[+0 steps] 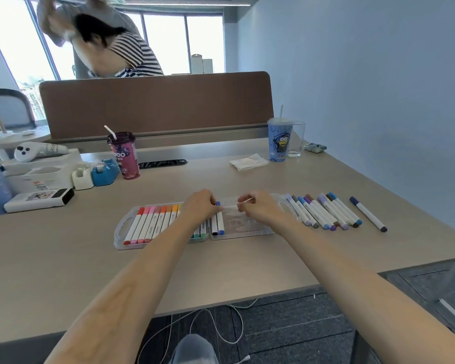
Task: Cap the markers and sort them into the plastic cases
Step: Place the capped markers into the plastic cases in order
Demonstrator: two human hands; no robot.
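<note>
Two clear plastic cases lie side by side on the table. The left case (120, 233) holds a row of red, pink, orange and green markers (153, 224). The right case (250, 229) holds two markers (218, 224), black and blue, at its left side. Over the right case my left hand (200, 207) and my right hand (260, 207) pinch the two ends of one white marker (230, 202) lying crosswise, its blue cap at my left fingers. A row of several capped blue, purple, grey and brown markers (323, 214) lies right of the cases, and a dark blue marker (368, 214) lies apart.
A purple drink cup (125, 156), tape dispensers (104, 172) and a white box (38, 199) stand at the back left. A blue cup (280, 140), a glass (297, 139) and a napkin (248, 162) are at the back right. Another person leans behind the brown divider (155, 106).
</note>
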